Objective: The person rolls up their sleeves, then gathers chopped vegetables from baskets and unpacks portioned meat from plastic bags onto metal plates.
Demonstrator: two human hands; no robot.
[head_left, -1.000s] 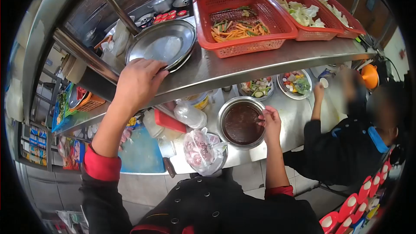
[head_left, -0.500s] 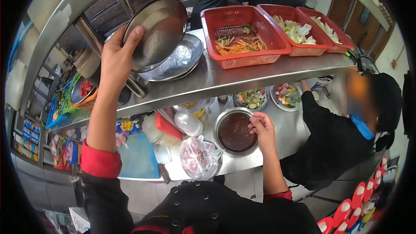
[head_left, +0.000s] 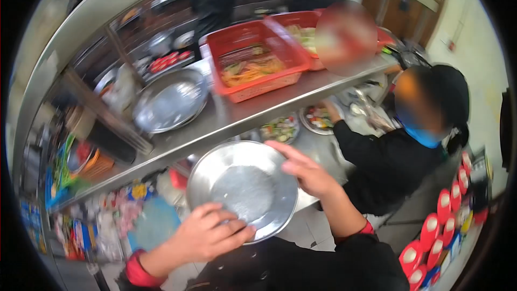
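Observation:
A round metal plate is held in front of my chest, its hollow side facing me. My left hand is at its lower left, with the fingers curled over the rim. On the upper right rim rests my right hand, its thumb and fingers along the edge. Behind the plate, the bowl of dark liquid and the bagged meat are out of sight. More metal plates lie stacked on the raised steel shelf.
Red baskets with cut vegetables stand on the shelf. Below are a bowl of mixed vegetables and a blue cutting board. A co-worker in black stands at the right, near another vegetable bowl.
My left hand has brought the plate down from the shelf to my chest. My right hand has moved from the bowl of dark liquid to the plate's rim. The view has shifted.

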